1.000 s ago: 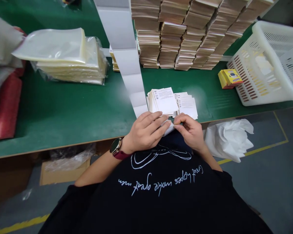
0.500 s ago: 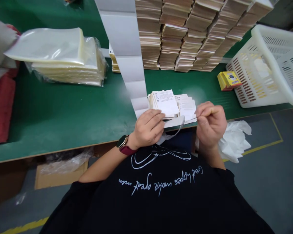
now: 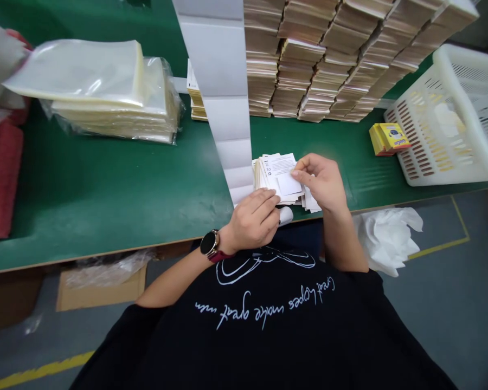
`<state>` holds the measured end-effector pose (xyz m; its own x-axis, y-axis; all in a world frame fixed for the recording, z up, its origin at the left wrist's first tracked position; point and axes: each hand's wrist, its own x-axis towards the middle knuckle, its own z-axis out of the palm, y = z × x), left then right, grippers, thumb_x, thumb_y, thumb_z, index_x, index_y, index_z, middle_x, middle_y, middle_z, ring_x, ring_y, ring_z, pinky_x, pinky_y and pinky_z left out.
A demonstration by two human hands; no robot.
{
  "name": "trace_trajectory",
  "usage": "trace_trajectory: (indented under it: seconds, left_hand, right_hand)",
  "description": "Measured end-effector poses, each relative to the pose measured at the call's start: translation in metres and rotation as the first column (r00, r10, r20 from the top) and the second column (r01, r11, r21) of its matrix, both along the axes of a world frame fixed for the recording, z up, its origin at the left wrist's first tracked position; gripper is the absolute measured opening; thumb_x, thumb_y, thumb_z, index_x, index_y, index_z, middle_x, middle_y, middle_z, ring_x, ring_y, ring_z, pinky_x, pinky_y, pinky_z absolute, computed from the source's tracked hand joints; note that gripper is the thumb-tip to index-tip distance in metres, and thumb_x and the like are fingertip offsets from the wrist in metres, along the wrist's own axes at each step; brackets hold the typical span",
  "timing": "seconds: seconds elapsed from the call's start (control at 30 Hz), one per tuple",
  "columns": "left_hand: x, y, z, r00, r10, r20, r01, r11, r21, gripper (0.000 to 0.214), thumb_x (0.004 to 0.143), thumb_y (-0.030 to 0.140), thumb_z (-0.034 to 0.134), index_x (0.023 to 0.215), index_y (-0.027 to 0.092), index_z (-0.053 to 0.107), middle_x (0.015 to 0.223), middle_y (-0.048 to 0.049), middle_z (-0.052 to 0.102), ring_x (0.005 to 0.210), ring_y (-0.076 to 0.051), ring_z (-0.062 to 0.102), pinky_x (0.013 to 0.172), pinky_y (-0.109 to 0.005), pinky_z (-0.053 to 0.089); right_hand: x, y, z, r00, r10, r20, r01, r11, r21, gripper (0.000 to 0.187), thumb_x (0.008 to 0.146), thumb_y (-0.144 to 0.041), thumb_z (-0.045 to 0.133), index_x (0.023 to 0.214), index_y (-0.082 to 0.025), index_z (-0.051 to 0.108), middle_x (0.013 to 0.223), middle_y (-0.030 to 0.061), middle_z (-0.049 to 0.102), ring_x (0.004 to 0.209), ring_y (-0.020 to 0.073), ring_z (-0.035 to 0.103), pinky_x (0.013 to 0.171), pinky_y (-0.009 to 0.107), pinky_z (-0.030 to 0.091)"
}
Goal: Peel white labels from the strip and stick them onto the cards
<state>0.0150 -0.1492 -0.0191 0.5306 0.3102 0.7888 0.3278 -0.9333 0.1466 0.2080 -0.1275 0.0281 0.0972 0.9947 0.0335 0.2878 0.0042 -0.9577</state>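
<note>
A pile of white printed cards [image 3: 277,169] lies near the front edge of the green table [image 3: 106,189]. My right hand [image 3: 323,181] rests on this pile, its fingertips pressing a small blank white label [image 3: 288,184] onto the top card. My left hand [image 3: 254,219], with a watch on its wrist, is curled at the table edge, closed on the end of a long white label backing strip [image 3: 228,108] that runs up the table and out of the top of the view.
Tall stacks of brown-edged cards [image 3: 329,59] stand at the back. A stack of clear plastic bags [image 3: 101,86] lies at the left, a white plastic basket [image 3: 451,119] at the right, small yellow boxes [image 3: 390,138] beside it. White crumpled material [image 3: 390,235] hangs below the table edge.
My right hand pulled a label off the strip, lifted to the right, then came down onto the card pile and pressed the label on the top card. My left hand stayed on the strip.
</note>
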Motion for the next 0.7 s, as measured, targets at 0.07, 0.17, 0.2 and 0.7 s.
trace_trajectory:
  seconds: [0.07,0.17,0.2,0.7]
  left_hand:
    - [0.001,0.000,0.000,1.000,0.005,0.002,-0.005,1.000,-0.001,0.007,0.078,0.013,0.055,0.084,0.013,0.059,0.099,-0.0138,0.069,0.102,-0.026,0.065,0.086,-0.045,0.060]
    - [0.002,0.000,0.000,1.000,0.014,0.003,-0.014,1.000,0.006,0.008,0.078,0.013,0.055,0.084,0.013,0.060,0.099,-0.0145,0.069,0.102,-0.026,0.065,0.085,-0.044,0.060]
    - [0.002,0.000,0.000,1.000,0.017,0.001,-0.017,1.000,0.008,0.008,0.078,0.013,0.055,0.084,0.013,0.060,0.099,-0.0143,0.069,0.101,-0.026,0.065,0.085,-0.044,0.060]
    - [0.001,-0.001,-0.001,0.999,0.013,-0.036,-0.013,1.000,-0.013,0.007,0.079,0.013,0.056,0.084,0.014,0.061,0.107,-0.0138,0.070,0.107,-0.027,0.065,0.088,-0.045,0.059]
  right_hand:
    - [0.001,0.001,0.002,1.000,0.017,0.024,-0.017,1.000,-0.016,0.014,0.068,-0.026,0.069,0.066,-0.018,0.057,0.059,-0.0052,0.056,0.055,0.0078,0.045,0.053,0.025,0.033]
    - [0.000,0.001,0.003,0.997,0.029,0.073,-0.029,1.000,-0.003,0.014,0.069,-0.025,0.067,0.065,-0.018,0.056,0.059,-0.0054,0.055,0.055,0.0076,0.045,0.053,0.025,0.032]
    - [0.000,0.001,0.003,0.994,0.027,0.101,-0.028,1.000,0.011,0.013,0.069,-0.025,0.067,0.065,-0.018,0.056,0.059,-0.0054,0.055,0.055,0.0077,0.045,0.054,0.025,0.033]
    - [0.005,-0.002,-0.010,0.950,-0.041,0.310,0.051,0.998,-0.024,0.025,0.074,-0.034,0.068,0.066,-0.021,0.048,0.058,-0.0058,0.049,0.055,0.0091,0.044,0.053,0.025,0.033]
